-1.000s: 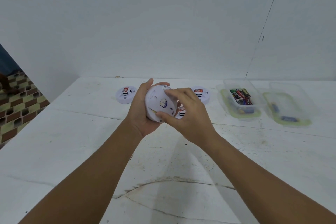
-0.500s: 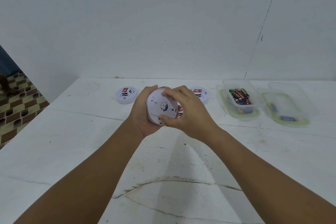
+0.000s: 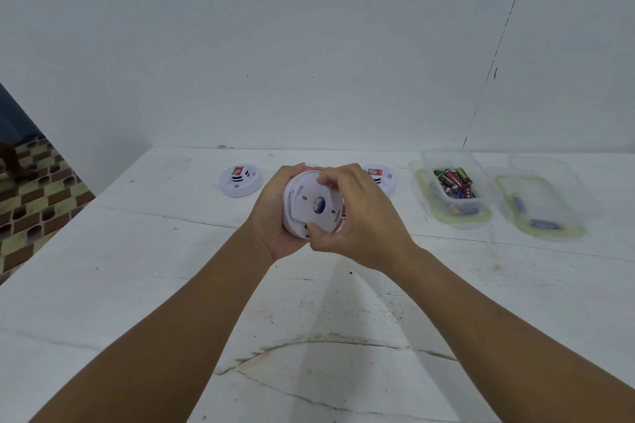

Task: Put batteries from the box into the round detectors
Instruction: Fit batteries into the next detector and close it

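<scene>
Midair, both hands grasp round detector [image 3: 311, 204]: left hand [image 3: 275, 213] cups underneath, right hand [image 3: 357, 216] pinches rim.

white counter [image 3: 113, 271], scuffed, thin cracks across the near part and a curved crack line close to the front edge. butts against white wall at the back. round white detector [image 3: 240, 180] lying flat, far left of centre, red label up. second round detector [image 3: 381, 178] flat near the back, centre-right, partly hidden behind the hands. clear plastic box [image 3: 450, 192] to the right of that, green-rimmed, loose pile of mixed batteries [image 3: 453, 182] inside. second clear box [image 3: 543, 203] just beside it, further right, a couple of blue batteries [image 3: 546, 224] in it. dark specks scattered centre-right on the surface.
</scene>
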Tool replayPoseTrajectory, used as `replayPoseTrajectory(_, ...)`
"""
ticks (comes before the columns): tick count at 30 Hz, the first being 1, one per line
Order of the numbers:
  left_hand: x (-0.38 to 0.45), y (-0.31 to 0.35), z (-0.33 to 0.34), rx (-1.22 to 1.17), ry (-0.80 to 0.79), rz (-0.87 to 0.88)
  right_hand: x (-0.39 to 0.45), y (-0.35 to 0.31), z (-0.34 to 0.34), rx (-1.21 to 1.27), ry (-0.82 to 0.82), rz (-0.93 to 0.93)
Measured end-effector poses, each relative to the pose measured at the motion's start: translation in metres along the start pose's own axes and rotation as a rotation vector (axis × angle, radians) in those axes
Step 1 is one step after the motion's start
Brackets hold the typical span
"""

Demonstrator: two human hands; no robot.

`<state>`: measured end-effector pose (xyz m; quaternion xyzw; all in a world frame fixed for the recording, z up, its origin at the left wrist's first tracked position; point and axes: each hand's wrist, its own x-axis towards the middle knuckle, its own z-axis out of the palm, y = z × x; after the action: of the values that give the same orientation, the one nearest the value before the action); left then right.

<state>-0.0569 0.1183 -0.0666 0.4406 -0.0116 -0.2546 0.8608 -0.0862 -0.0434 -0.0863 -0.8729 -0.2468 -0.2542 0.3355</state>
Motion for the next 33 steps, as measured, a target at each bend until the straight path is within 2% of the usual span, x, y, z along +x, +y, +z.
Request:
replayPoseTrajectory(6,0.003,0.003,-0.023,-0.079,0.127,0.049,-0.008,0.007,-0.014,0.246,0.149,0.228)
replayPoseTrajectory(12,-0.004,0.006,-0.031,-0.081,0.145,0.067,-0.045,0.033,0.004,0.005,-0.233,0.430)
replayPoseTrajectory(16,-0.006,0.005,-0.038,-0.164,0.104,0.095,-0.055,0.040,0.012,-0.237,-0.534,0.372)
replayPoseTrajectory(20,-0.006,0.003,-0.038,-0.208,0.080,0.080,-0.057,0.044,0.010,-0.275,-0.608,0.333)
replayPoseTrajectory(23,-0.006,0.003,-0.035,-0.183,0.081,0.079,-0.054,0.042,0.008,-0.235,-0.524,0.327)
replayPoseTrajectory(29,-0.006,0.003,-0.025,-0.074,0.081,0.092,-0.026,0.016,0.004,0.081,-0.052,0.318)
replayPoseTrajectory(33,-0.002,0.003,-0.020,-0.041,0.085,0.098,-0.006,-0.001,0.004,0.193,0.024,0.286)
